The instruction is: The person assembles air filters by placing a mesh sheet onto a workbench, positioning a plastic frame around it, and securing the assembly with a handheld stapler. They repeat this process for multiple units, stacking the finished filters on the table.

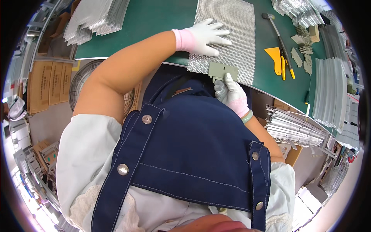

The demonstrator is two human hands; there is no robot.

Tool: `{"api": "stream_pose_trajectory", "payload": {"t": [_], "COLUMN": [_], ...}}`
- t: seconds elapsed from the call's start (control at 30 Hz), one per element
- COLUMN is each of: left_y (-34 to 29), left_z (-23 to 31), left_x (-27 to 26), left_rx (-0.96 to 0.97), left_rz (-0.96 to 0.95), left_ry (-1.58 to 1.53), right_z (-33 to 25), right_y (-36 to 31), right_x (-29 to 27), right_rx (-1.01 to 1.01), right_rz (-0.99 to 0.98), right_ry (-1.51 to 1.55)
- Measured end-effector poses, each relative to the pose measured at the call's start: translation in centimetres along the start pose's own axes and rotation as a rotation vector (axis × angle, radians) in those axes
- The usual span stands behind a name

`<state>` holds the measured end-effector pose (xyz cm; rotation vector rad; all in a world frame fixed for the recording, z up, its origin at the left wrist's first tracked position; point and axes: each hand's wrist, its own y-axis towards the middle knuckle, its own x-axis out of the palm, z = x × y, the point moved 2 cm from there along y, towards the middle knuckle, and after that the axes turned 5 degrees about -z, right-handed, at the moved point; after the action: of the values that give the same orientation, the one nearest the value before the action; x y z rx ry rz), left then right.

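My left hand, in a white glove with a pink cuff, lies with fingers spread on a silvery textured sheet. The sheet rests on a green tabletop and reaches its front edge. My right hand, gloved alike, grips a flat grey-green plate with its thumb on top. Small slots and a notched lower edge mark this plate. It sits at the sheet's near edge, partly over it; the fingers beneath are partly hidden.
Right of the sheet lie a black-headed mallet, a yellow scraper, a yellow-handled tool and several grey-green plates. Silvery sheets are stacked at far left, pale strips at right. A fan stands below the table.
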<state>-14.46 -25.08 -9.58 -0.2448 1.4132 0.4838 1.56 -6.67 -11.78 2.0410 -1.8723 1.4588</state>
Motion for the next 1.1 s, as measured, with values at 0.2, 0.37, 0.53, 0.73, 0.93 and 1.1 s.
{"api": "stream_pose_trajectory", "payload": {"t": [0.2, 0.37, 0.53, 0.73, 0.93, 1.1], "left_y": [-0.1, 0.3, 0.2, -0.1, 0.1, -0.6], "left_z": [-0.1, 1.7, -0.8, 2.4, 4.4, 9.6], "left_x": [-1.8, -2.2, -1.1, 0.2, 0.6, 1.2], "left_rx": [-0.02, -0.111, -0.04, -0.104, -0.151, -0.218], "left_rz": [-0.159, -0.177, -0.156, 0.025, 0.062, 0.036], "left_ry": [-0.096, -0.026, -0.156, 0.191, 0.241, 0.137], "right_z": [-0.3, -0.3, -0.4, 0.4, -0.1, -0.5], "right_y": [0.0, 0.0, -0.4, -0.2, -1.0, -5.5], "right_x": [0.0, -0.3, 0.0, 0.1, -0.7, -2.1], "right_rx": [0.015, 0.028, 0.034, -0.023, 0.062, 0.172], "right_rz": [-0.107, -0.131, -0.111, -0.045, -0.07, -0.004], "right_ry": [0.032, 0.033, 0.009, 0.065, 0.23, 0.217]}}
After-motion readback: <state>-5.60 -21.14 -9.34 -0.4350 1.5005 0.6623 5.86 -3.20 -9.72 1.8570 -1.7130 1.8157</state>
